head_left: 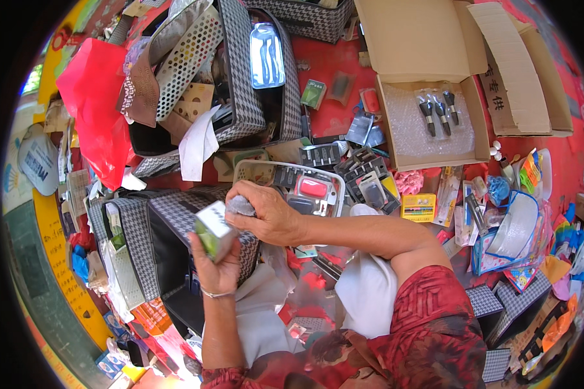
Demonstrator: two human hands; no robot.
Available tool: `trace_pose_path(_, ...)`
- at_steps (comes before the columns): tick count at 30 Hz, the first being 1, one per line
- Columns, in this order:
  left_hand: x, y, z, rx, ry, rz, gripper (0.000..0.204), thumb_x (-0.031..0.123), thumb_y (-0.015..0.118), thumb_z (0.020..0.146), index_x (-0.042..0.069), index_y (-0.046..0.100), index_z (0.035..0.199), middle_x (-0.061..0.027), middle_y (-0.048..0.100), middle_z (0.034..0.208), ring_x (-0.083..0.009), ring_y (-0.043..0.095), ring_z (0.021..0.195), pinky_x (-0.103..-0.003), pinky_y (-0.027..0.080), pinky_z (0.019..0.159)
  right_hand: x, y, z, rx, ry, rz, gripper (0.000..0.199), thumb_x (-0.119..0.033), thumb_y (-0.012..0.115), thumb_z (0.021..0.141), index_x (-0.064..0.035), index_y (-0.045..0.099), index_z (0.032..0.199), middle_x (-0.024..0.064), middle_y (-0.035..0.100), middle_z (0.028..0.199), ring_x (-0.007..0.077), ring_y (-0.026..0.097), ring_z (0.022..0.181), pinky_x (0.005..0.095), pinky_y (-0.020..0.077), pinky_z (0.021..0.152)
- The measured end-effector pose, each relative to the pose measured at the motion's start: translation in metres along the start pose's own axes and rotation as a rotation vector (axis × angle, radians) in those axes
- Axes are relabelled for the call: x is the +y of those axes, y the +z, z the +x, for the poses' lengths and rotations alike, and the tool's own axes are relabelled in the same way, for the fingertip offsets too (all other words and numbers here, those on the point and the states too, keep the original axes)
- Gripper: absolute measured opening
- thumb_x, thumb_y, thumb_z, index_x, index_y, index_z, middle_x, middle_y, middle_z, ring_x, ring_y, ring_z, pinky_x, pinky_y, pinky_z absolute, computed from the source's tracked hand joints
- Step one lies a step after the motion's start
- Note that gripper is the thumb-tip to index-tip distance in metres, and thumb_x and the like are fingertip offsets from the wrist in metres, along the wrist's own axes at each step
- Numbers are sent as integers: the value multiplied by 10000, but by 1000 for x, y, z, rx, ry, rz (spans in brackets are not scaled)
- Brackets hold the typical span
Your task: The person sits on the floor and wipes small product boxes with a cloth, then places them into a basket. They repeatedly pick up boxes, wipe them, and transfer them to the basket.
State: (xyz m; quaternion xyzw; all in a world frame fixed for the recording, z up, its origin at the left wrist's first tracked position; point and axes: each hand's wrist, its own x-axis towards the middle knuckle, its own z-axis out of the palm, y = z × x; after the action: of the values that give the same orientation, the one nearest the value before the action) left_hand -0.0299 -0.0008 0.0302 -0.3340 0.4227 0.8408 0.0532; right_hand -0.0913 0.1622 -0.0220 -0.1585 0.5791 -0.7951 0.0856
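Note:
My left hand [219, 272], with a bracelet at the wrist, is closed around a small white and green box [215, 222]. The box is held tilted, its pale end up. From the right, my right hand [274, 212] reaches across with its fingers bent around a grey rounded thing [241, 205], whose kind I cannot make out. Its fingertips are at the box's edge. Just beyond my right hand sits a white plastic basket [339, 194] holding packaged items, among them a red one [313, 187]. A houndstooth-patterned case [175, 214] lies beneath and left of the box.
Far left, a large houndstooth bag [246, 97] stands open, stuffed with items, beside a red plastic bag [97, 110]. An open cardboard box [396, 139] with bubble wrap and black brushes [442, 117] is at the far right. Blister packs [373, 191] and a yellow box [418, 206] lie nearer.

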Motion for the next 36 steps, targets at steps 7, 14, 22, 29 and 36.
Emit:
trace_pose_path(7,12,-16,5,-358,-249,-452,612,358,599,780,3,401,1237,-133,456,1026,-246,481,909,-330,490,736,21,-26,16,263,412,-39,200,-205,613,765,-13,579,806,68,587,730,152,549,683,290,448,648)
trace_pose_path(14,-4,-14,7,-247,-295,-323,626,570,466,813,83,460,1206,-132,543,972,-253,512,829,-306,487,618,-33,-12,23,156,149,391,94,-128,578,832,-40,547,843,12,571,763,93,548,692,234,449,621)
trace_pose_path(22,-18,-9,-5,-522,-515,-485,563,460,420,851,12,422,1191,-132,418,894,-228,445,735,-306,465,568,4,5,55,65,289,-240,145,-158,588,814,-20,561,850,53,590,737,113,556,682,246,441,630)
trace_pose_path(29,-25,-16,-1,-452,-568,-742,531,435,467,833,42,451,1189,-126,463,931,-195,475,731,-316,515,651,9,-4,33,-118,362,545,216,-188,601,841,-36,578,992,16,575,836,67,540,748,211,455,672)
trace_pose_path(36,-36,-18,6,-122,-391,-431,382,406,477,855,132,538,1113,-38,596,1054,-212,585,940,-418,512,790,-23,22,22,-261,82,-50,451,-148,757,620,-28,573,1013,90,612,877,138,569,803,277,454,742)
